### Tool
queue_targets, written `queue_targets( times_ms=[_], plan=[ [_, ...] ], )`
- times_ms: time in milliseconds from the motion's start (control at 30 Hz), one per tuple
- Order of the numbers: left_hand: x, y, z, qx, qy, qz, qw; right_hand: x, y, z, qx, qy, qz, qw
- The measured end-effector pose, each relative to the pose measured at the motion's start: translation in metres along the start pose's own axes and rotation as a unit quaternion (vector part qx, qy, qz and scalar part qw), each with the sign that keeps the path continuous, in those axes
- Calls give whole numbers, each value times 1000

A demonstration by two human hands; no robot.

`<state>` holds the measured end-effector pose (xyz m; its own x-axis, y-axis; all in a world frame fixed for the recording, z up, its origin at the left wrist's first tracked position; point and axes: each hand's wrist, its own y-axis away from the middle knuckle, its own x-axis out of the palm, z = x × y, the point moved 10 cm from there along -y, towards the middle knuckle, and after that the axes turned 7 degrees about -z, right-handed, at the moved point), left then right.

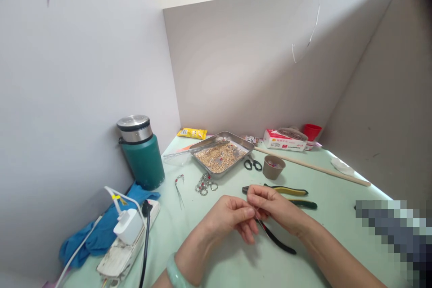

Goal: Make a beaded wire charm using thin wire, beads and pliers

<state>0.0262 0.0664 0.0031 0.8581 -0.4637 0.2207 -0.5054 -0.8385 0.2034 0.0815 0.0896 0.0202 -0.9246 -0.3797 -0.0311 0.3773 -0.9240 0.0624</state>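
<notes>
My left hand and my right hand meet fingertip to fingertip above the table. Thumb and forefinger are pinched on each hand, around something too small to make out. Partly hidden below them lies a tool with a black curved handle. Just behind my right hand rest pliers with yellow and dark green handles, their jaws pointing left. To the left are a heap of chain with red beads and thin wires with red beads at one end.
A metal tray of small gold beads stands behind, with scissors and a brown cup beside it. A wooden stick lies at right. On the left are a green flask and a power strip with cables. Grey partitions surround the table.
</notes>
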Motion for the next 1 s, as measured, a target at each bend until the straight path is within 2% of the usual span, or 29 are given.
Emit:
queue_targets(
  times_ms=[100, 233, 333, 433, 567, 667, 833, 1000],
  plan=[
    [1, 1, -2, 10, 16, 4, 1000, 1, 0, 1, -10, -20, 3, 1000],
    [-2, -1, 1, 6, 2, -9, 1000, -1, -2, 5, -41, -60, -36, 997],
    [-2, -3, 3, 8, -13, -12, 1000, 2, -6, 1, -33, -67, -37, 997],
    [-7, -6, 1, 22, -13, -41, 999, -4, -11, -2, -32, -36, -53, 997],
    [-27, -8, -4, 36, 33, -128, 991, -27, -12, 9, -64, 11, -135, 989],
    [-38, -8, -3, 26, 49, -173, 983, -25, -10, 14, -79, 39, -120, 989],
    [-39, -12, 2, 15, 44, -175, 984, -20, -8, 15, -108, 130, -129, 977],
    [-43, -14, 9, -15, 94, -181, 979, -22, -8, 12, -100, 123, -146, 977]
  ],
)
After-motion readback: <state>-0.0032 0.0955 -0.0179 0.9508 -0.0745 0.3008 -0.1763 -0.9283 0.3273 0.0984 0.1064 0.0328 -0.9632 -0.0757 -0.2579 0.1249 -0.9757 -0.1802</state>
